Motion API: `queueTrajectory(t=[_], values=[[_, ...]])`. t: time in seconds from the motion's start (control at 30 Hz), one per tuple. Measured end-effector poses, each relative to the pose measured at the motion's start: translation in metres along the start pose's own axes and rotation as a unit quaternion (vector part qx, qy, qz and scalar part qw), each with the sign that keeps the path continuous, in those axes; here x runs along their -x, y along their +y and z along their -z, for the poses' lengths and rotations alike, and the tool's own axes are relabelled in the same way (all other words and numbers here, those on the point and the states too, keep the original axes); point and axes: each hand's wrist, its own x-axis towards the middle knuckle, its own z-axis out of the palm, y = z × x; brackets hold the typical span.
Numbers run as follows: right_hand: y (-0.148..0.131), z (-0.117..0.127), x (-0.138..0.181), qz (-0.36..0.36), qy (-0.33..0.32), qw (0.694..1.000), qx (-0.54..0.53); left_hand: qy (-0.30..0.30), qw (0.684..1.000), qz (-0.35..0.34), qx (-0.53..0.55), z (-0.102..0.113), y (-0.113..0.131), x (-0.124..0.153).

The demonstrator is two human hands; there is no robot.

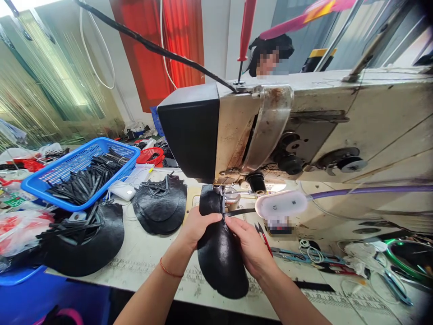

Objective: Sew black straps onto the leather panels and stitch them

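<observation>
A curved, glossy black leather piece (222,266) lies under the needle area of a sewing machine (233,135), its far end beneath the presser foot. My left hand (198,225) grips its left side, thumb pressed on top close to the seam. On the right edge, my right hand (248,241) holds the same piece, with its fingertips by my left thumb. A narrow black strip (241,211) runs from the right to the seam just above my right fingertips. The undersides of both hands' grips are hidden.
Stacked black leather pieces (160,212) and another pile (84,243) lie left. A blue basket (81,167) holds black strips. Right are a lit white lamp (282,204), red-handled snips (265,239) and tools. A ruler tape (149,270) lines the table front. Beyond sits another person.
</observation>
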Motion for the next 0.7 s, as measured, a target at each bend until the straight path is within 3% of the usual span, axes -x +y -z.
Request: queueTrajectory(t=[0.7], values=[[-0.012, 0.004, 0.004, 0.06, 0.024, 0.989, 0.136, 0.004, 1.0, -0.004, 0.005, -0.002, 0.001, 0.003]])
